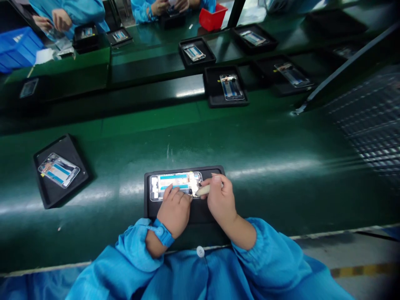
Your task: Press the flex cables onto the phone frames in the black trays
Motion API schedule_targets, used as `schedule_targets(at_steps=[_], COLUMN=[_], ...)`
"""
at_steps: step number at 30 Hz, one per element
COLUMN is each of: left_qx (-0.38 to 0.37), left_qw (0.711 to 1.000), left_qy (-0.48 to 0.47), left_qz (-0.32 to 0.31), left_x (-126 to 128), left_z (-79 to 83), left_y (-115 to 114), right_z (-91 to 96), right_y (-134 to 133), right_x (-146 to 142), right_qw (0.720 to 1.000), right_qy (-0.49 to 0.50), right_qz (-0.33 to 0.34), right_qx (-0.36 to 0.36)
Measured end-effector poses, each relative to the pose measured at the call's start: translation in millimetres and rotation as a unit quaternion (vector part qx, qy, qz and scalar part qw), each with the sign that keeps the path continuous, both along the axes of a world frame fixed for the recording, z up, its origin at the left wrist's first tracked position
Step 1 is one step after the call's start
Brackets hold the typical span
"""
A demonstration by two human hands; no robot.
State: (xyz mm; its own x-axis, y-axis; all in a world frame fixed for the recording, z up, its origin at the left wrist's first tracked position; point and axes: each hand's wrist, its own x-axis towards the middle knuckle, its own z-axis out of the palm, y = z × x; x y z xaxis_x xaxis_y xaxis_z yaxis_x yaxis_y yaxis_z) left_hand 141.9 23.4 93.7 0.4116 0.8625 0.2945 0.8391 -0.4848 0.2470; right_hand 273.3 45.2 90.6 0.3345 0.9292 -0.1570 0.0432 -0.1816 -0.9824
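A phone frame (175,183) with blue strips lies in a black tray (215,173) on the green belt right in front of me. My left hand (175,210) rests on the frame's near edge, fingers curled and pressing down on it. My right hand (220,198) is closed on a pale stick-like tool (203,190), whose tip touches the frame's right end. A blue wrist strap (162,232) circles my left wrist.
Another tray with a phone frame (58,169) sits on the belt at left. Several more trays with frames (231,86) lie farther back. A red bin (212,17) and a blue crate (18,48) stand at the far side, where people in blue coats work.
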Motion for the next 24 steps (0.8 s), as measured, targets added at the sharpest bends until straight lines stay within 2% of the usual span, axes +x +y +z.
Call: schedule_targets(at_steps=[8,16,20,24], left_qx=[0.016,-0.028,-0.057,-0.085], left_qw=[0.998,0.996,0.994,0.992], left_qy=[-0.053,0.043,0.076,0.058], left_qz=[0.023,0.075,0.057,0.073], left_x=[-6,-8,-6,-6], left_z=[6.4,15.2,8.9,7.7], left_y=[4,39,44,43], right_z=[-1.7,-1.8,-0.7,2.7], right_y=[-1,1,2,3], right_x=[0,1,1,2], right_qw=[1.0,1.0,0.999,0.999], right_qy=[0.013,0.014,0.014,0.004], right_qz=[-0.002,0.003,0.014,0.027], right_qx=[-0.003,-0.025,-0.034,-0.044])
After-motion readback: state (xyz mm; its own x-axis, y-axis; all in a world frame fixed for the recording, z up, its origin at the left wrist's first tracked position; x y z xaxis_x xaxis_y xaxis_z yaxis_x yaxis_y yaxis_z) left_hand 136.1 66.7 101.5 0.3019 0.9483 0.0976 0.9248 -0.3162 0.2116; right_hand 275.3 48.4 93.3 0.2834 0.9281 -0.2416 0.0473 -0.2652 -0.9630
